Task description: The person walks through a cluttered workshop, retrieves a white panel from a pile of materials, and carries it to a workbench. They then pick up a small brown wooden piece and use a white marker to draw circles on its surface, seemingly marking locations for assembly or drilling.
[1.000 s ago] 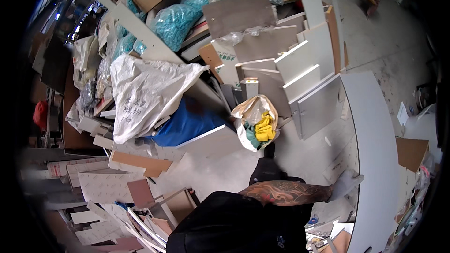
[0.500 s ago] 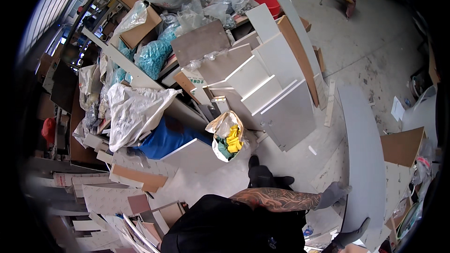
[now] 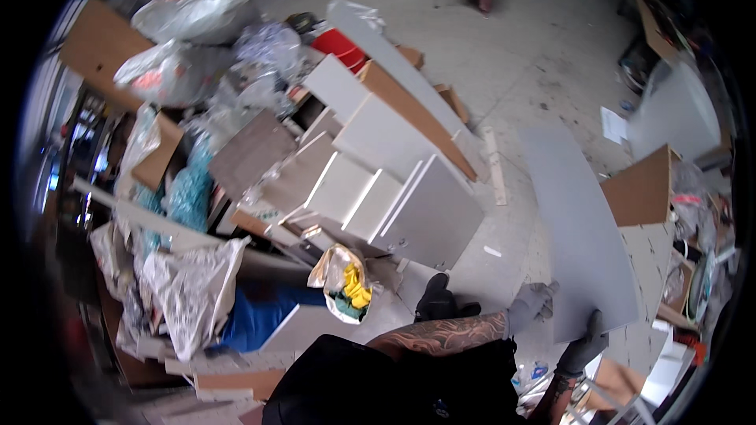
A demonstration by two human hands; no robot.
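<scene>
A long grey board (image 3: pixel 587 224) stretches away from me on the right side of the head view. My left hand (image 3: pixel 534 304), in a grey glove, is closed at its left edge, with fingers curled and partly blurred. At the near end, my right hand (image 3: pixel 583 344), also gloved, grips the board's edge with its fingers on the upper face. Under the board's right side lies a pale, marked sheet (image 3: pixel 646 291).
Left of centre, grey and white panels (image 3: pixel 441 216) lean in a stack. A sack (image 3: pixel 340 283) with yellow and green cloths stands before them. Plastic bags (image 3: pixel 197 12) are heaped far left. A brown board (image 3: pixel 642 189) and a white bin (image 3: pixel 681 110) stand right.
My view has turned, shifting the pile leftward. The grey board's near end and my right hand are higher in the picture; both hands stay at the board.
</scene>
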